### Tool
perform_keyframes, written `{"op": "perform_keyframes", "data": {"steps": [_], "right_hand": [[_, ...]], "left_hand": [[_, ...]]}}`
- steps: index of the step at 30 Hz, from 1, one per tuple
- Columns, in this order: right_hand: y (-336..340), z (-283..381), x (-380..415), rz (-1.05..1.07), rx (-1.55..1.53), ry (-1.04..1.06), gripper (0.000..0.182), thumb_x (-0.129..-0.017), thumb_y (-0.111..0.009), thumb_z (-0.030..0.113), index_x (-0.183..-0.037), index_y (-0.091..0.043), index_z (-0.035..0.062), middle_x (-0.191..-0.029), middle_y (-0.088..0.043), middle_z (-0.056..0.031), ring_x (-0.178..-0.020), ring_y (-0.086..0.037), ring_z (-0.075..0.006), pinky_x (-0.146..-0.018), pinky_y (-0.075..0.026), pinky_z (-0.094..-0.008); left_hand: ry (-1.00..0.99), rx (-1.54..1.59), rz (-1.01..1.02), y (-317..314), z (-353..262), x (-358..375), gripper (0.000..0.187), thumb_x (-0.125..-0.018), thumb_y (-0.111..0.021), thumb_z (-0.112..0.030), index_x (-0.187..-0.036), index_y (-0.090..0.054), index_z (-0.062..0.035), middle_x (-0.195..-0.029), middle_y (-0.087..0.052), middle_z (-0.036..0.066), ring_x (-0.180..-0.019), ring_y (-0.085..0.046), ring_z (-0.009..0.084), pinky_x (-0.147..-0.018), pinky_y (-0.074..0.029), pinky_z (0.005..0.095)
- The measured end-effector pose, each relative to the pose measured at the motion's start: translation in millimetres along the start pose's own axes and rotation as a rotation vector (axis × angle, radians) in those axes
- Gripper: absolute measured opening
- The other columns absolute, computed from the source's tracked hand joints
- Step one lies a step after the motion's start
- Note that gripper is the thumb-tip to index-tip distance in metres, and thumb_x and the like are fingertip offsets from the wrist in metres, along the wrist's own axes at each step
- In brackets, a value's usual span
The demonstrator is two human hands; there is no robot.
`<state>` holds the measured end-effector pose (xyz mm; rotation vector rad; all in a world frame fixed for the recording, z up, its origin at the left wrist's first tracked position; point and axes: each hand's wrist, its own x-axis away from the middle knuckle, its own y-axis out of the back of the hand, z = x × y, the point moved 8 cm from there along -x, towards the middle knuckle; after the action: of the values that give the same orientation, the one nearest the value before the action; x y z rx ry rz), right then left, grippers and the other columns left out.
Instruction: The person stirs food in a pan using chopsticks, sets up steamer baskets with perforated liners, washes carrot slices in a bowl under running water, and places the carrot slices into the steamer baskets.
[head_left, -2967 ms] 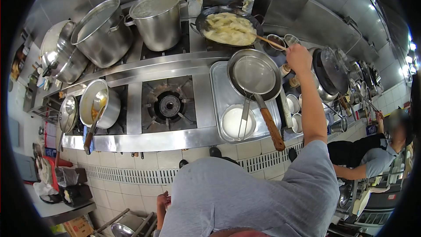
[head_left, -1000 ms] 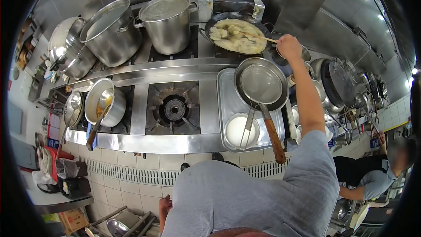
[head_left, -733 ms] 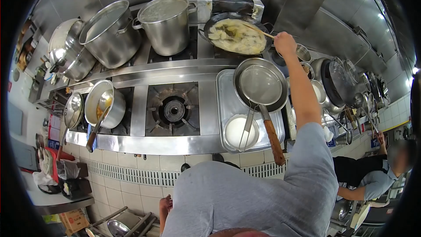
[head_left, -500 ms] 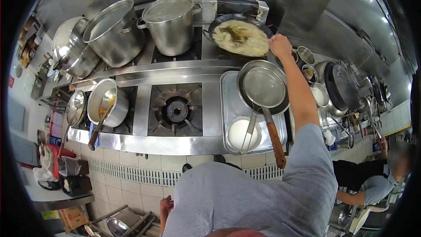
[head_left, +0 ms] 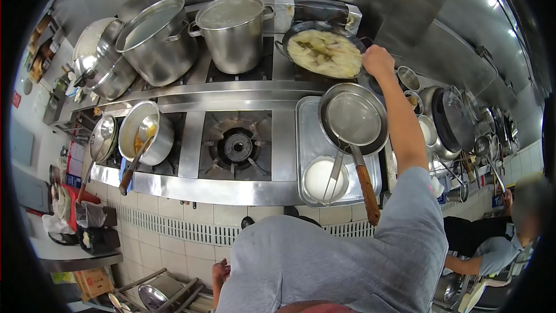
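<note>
My right hand (head_left: 378,61) is closed at the right rim of a wok (head_left: 319,25) on the back burner. A thin stick-like end shows beside the fist; what it grips is mostly hidden. Pale pieces (head_left: 327,52) in yellowish liquid, with a dark streak across the middle, fill the wok. Below my right forearm, a wooden-handled strainer (head_left: 354,117) rests over a dark pan (head_left: 379,141) on a metal tray (head_left: 307,133). My left hand (head_left: 220,269) hangs low beside my body, loosely open, with nothing visible in it.
Two tall stockpots (head_left: 233,40) (head_left: 159,52) stand at the back. Nearer are a bare burner (head_left: 237,146) and a pot with a ladle (head_left: 163,142). A white bowl (head_left: 326,181) sits on the tray. Pans and bowls crowd the right, where another person (head_left: 489,243) stands.
The wok's contents have shifted: the dark patch in the middle is now a narrower streak. My right hand stays by the rim. The view has moved slightly, and my left hand still hangs low.
</note>
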<state>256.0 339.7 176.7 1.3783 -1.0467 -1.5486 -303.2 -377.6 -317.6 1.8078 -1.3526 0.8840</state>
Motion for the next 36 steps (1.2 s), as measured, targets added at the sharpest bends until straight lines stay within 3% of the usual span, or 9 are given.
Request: {"op": "perform_keyframes", "data": {"steps": [5, 8, 12, 15, 20, 28, 32, 36], "right_hand": [[28.5, 13.6, -0.8, -0.073, -0.080, 0.038, 0.028, -0.092, -0.056, 0.022, -0.101, -0.075, 0.0025, -0.104, -0.073, -0.0236, -0.102, -0.070, -0.0411, -0.088, -0.056, -0.0518], [-13.8, 15.6, -25.4, -0.035, -0.107, 0.010, 0.028, -0.092, -0.062, 0.032, -0.102, -0.076, 0.0102, -0.108, -0.074, -0.0161, -0.102, -0.070, -0.0390, -0.088, -0.056, -0.0515], [-23.9, 40.0, -13.8, 0.020, 0.016, 0.086, 0.027, -0.092, -0.061, 0.030, -0.098, -0.076, 0.0081, -0.103, -0.074, -0.0178, -0.101, -0.070, -0.0383, -0.087, -0.056, -0.0509], [-8.3, 37.9, -6.1, 0.017, 0.031, 0.094, 0.027, -0.093, -0.060, 0.029, -0.097, -0.075, 0.0066, -0.102, -0.074, -0.0182, -0.100, -0.071, -0.0380, -0.085, -0.057, -0.0513], [6.1, 49.2, -0.3, -0.032, 0.030, 0.140, 0.027, -0.093, -0.059, 0.027, -0.096, -0.075, 0.0059, -0.100, -0.074, -0.0184, -0.099, -0.071, -0.0366, -0.083, -0.057, -0.0512], [7.3, 37.6, 22.6, -0.054, 0.073, 0.142, 0.027, -0.093, -0.059, 0.027, -0.093, -0.075, 0.0065, -0.092, -0.074, -0.0171, -0.092, -0.071, -0.0378, -0.080, -0.057, -0.0521], [31.7, 45.3, 54.3, -0.062, -0.015, 0.249, 0.026, -0.093, -0.060, 0.030, -0.090, -0.075, 0.0082, -0.092, -0.074, -0.0165, -0.090, -0.070, -0.0386, -0.078, -0.056, -0.0525], [18.6, 41.7, 59.2, -0.052, 0.024, 0.186, 0.024, -0.092, -0.061, 0.030, -0.090, -0.075, 0.0109, -0.091, -0.074, -0.0149, -0.090, -0.070, -0.0383, -0.077, -0.056, -0.0525]], "left_hand": [[-0.004, 0.001, 0.000, 1.2, -0.1, -4.6, 0.039, -0.102, -0.058, -0.039, -0.107, -0.061, -0.0003, -0.072, -0.065, 0.008, -0.056, -0.060, 0.0213, -0.052, -0.049, 0.0352], [-0.009, 0.013, -0.004, 1.4, -0.3, -6.0, 0.040, -0.102, -0.059, -0.039, -0.107, -0.061, 0.0001, -0.072, -0.065, 0.008, -0.056, -0.060, 0.0214, -0.052, -0.049, 0.0352], [-0.056, 0.006, 0.007, 2.2, 1.3, -6.8, 0.040, -0.102, -0.059, -0.039, -0.108, -0.061, 0.0008, -0.072, -0.065, 0.008, -0.056, -0.060, 0.0216, -0.052, -0.049, 0.0351], [-0.174, -0.169, 0.016, 7.8, -4.4, -12.1, 0.044, -0.102, -0.058, -0.041, -0.113, -0.061, 0.0015, -0.078, -0.068, 0.011, -0.063, -0.065, 0.0234, -0.056, -0.053, 0.0358], [-0.027, -0.047, -0.009, 3.9, 3.5, -6.5, 0.044, -0.102, -0.058, -0.042, -0.115, -0.061, 0.0001, -0.077, -0.067, 0.009, -0.061, -0.063, 0.0220, -0.054, -0.050, 0.0361], [-0.052, -0.052, 0.034, 6.3, 5.4, -14.3, 0.047, -0.102, -0.059, -0.043, -0.118, -0.060, 0.0000, -0.080, -0.068, 0.010, -0.064, -0.064, 0.0225, -0.056, -0.052, 0.0371], [-0.067, -0.069, 0.056, 8.0, 6.3, -19.0, 0.048, -0.101, -0.059, -0.044, -0.120, -0.060, 0.0000, -0.082, -0.069, 0.011, -0.065, -0.064, 0.0228, -0.057, -0.052, 0.0376], [-0.090, -0.100, 0.084, 10.5, 1.1, -25.6, 0.049, -0.101, -0.059, -0.045, -0.122, -0.060, 0.0000, -0.083, -0.070, 0.012, -0.066, -0.065, 0.0231, -0.058, -0.053, 0.0381]]}}
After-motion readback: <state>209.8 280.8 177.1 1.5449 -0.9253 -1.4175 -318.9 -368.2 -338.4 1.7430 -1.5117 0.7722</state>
